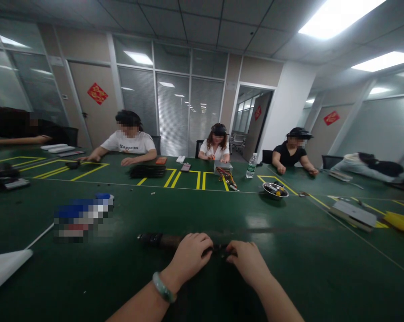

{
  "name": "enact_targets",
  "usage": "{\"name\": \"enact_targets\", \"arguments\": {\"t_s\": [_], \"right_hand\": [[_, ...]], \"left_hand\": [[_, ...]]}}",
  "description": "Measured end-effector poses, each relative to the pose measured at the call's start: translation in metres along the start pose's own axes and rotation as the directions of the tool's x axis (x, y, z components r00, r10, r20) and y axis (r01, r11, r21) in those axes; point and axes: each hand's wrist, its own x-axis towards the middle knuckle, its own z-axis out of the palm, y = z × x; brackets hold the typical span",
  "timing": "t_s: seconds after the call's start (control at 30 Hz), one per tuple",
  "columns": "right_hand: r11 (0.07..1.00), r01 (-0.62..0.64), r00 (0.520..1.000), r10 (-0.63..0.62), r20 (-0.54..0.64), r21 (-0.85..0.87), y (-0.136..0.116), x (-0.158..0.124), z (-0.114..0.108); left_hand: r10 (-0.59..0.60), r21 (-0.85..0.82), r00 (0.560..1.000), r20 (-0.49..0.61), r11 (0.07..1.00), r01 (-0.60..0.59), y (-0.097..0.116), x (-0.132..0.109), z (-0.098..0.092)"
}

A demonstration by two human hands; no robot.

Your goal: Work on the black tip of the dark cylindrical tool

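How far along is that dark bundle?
Done: nothing clearly finished; the dark cord bundle still lies as one length on the green table. In hand: the left hand, wearing a jade bangle, and the right hand both work at its near end. Left: probably the far length, which neither hand touches. Exact state is hard to tell.

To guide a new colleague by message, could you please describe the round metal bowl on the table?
On the long green table, find the upright plastic water bottle right of centre. Just in front of it and slightly to the right sits a shallow steel bowl, the only shiny round dish there, holding small yellow and dark items.
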Motion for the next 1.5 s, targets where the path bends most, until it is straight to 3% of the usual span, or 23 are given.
{"name": "enact_targets", "arguments": {"t_s": [0.17, 0.5, 0.77, 1.0, 1.37, 1.5], "right_hand": [[0.998, -0.063, 0.997, 0.063, 0.050, 0.003, 0.002, 0.001, -0.003], [0.945, -0.058, 0.997, 0.071, -0.029, 0.321, -0.011, 0.016, 0.027], [0.967, 0.071, 0.988, -0.036, -0.149, 0.243, -0.018, 0.012, 0.039], [0.966, 0.096, 0.991, -0.070, -0.112, 0.241, -0.017, 0.012, 0.036], [0.955, 0.117, 0.985, -0.077, -0.152, 0.273, -0.017, 0.011, 0.035], [0.948, 0.136, 0.984, -0.096, -0.149, 0.288, -0.017, 0.011, 0.031]], "left_hand": [[-0.001, -0.023, 1.000, 0.002, 1.000, 0.001, -0.005, 0.003, 0.002], [-0.025, -0.060, 1.000, 0.017, 0.998, 0.026, -0.008, 0.006, 0.004], [-0.030, -0.049, 1.000, 0.007, 0.998, 0.030, -0.008, 0.007, 0.005], [-0.030, -0.032, 1.000, 0.001, 0.999, 0.030, -0.009, 0.007, 0.008], [-0.058, -0.049, 0.998, -0.009, 0.997, 0.057, -0.007, 0.006, 0.008], [-0.015, -0.048, 1.000, -0.005, 0.999, 0.015, -0.008, 0.005, 0.005]]}}
